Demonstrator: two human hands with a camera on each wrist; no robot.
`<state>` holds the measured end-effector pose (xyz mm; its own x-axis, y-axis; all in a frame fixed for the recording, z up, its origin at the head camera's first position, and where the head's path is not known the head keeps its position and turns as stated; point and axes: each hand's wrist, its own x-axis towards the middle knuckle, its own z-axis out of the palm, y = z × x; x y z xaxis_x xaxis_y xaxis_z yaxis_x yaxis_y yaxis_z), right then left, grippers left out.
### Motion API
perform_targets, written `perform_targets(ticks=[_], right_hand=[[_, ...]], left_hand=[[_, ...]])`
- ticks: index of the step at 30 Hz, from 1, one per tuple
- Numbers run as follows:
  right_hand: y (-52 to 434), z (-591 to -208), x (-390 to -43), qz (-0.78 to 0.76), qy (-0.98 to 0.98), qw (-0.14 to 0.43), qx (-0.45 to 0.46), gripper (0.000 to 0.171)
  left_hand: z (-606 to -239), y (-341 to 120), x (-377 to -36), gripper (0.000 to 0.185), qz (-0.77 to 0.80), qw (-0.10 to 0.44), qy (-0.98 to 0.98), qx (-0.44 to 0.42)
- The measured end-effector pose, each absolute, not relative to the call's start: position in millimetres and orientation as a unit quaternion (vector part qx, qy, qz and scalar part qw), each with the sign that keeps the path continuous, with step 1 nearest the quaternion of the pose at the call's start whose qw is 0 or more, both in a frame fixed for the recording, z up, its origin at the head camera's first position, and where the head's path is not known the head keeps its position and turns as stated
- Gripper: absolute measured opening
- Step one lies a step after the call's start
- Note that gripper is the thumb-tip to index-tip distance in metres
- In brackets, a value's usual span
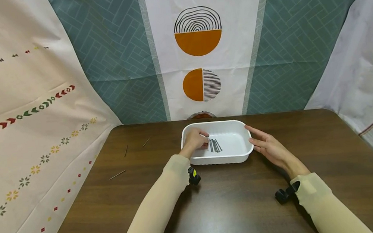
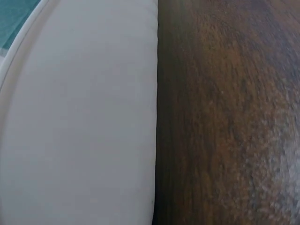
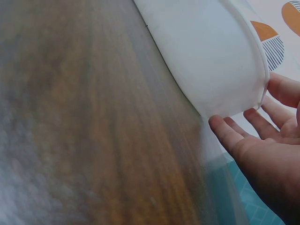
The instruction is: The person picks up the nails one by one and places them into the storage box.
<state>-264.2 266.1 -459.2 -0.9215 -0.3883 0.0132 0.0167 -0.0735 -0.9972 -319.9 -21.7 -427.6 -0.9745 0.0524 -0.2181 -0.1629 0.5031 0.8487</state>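
Observation:
A white rectangular tray (image 1: 236, 158) stands toward the back of the brown table, with several grey nails (image 1: 215, 146) lying together on its floor. My left hand (image 1: 193, 140) reaches in over the tray's left end, thumb and fingers bent beside the nails. One thin nail (image 1: 207, 146) shows right at its fingertips; I cannot tell whether they grip it. At the tray's right end is my right hand (image 1: 270, 147), fingers spread and mostly straight against the rim and outer wall. The right wrist view shows these fingers (image 3: 225, 133) at the tray's end wall (image 3: 211, 51).
Three more nails lie apart on the table left of the tray: one nearer me (image 1: 117, 174), another upright in view (image 1: 125, 151) and a third slanted (image 1: 146, 141). Patterned cloth (image 1: 127, 62) hangs behind the table's back edge. The tray's outer side (image 2: 79, 112) fills much of the left wrist view.

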Motion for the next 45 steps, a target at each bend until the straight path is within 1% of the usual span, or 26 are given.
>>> perform_targets(ticks=[9,18,42,45], right_hand=[[266.0,-459.8,-264.6,-0.720,0.665,0.141,-0.139,0.066],[265.8,-459.2,-264.8,-0.717,0.668,0.140,-0.141,0.066],[266.1,-458.7,-264.0,-0.716,0.670,0.141,-0.133,0.066],[266.3,-458.9,-263.6,-0.715,0.671,0.141,-0.133,0.066]], left_hand=[[-427.9,-21.5,-319.3,0.016,0.493,0.124,0.861,-0.026],[-428.6,-20.4,-319.4,0.024,0.553,0.137,0.821,-0.020],[-424.2,-24.2,-323.6,0.025,0.535,0.142,0.832,-0.010],[-420.9,-27.3,-325.0,0.026,0.544,0.150,0.826,0.006]])
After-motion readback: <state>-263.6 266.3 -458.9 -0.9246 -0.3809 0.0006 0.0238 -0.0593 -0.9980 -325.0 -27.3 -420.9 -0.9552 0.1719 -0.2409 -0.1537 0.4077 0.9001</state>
